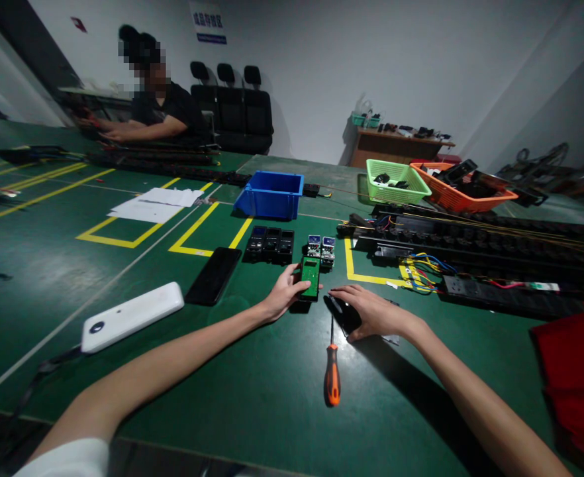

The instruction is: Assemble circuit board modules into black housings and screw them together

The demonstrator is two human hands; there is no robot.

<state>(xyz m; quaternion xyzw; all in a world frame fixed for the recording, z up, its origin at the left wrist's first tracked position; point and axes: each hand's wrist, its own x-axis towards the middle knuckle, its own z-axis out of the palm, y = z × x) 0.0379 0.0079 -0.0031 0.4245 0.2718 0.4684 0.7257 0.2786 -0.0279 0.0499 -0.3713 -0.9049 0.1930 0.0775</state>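
Left grip (283,295) holds one green circuit board (310,277); right grip (377,313) covers one glossy black shell (341,317), hold unclear.
Near the table's (252,397) far edge, two plastic baskets (396,195) contain black parts (485,185).

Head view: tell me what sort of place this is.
Probably an electronics assembly workshop: the left hand holds a green circuit board, an orange-handled screwdriver lies on the green table, and yellow tape marks out areas on it.
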